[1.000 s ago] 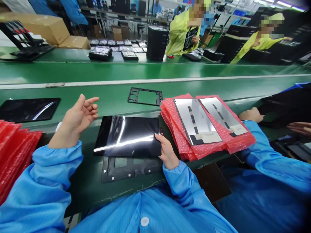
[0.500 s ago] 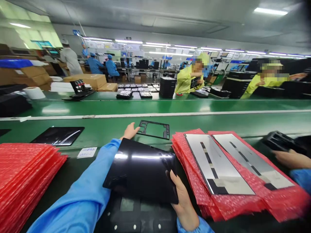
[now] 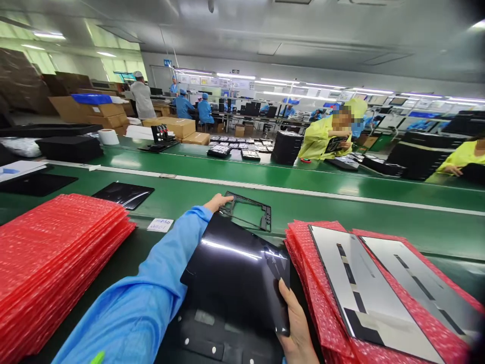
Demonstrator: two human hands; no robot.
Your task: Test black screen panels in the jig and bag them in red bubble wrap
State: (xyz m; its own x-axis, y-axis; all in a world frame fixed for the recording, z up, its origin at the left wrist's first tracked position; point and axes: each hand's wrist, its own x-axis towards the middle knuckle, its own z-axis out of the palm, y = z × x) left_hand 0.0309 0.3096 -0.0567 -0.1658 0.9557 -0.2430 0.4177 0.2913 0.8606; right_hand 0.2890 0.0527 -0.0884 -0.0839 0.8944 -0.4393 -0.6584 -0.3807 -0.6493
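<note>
My right hand [image 3: 297,328] grips a black panel [image 3: 238,268] by its right edge, thumb pressed on the front face and the other fingers mostly out of sight behind. The panel is flat, thin and mirror-glossy, with straight sides and neat corners. A long white streak of light slants across its upper part, and paler, broken reflections gather near the right edge (shiny enough to catch everything overhead). I hold it tilted in front of me, over a matt dark plate [image 3: 231,336] dotted with pale round spots; whether its lower edge touches the plate, I cannot tell.

My left hand [image 3: 216,203] reaches past the panel's upper left corner to a black frame [image 3: 267,217] on the green table [image 3: 182,194]. My fingertips meet the frame's left end, though I cannot tell whether they pinch it. The frame is slim and dull, with one large rectangular opening and small cut-outs at its ends.

To the right, silver-backed panels [image 3: 364,293] lie on red bubble wrap [image 3: 303,268].
</note>
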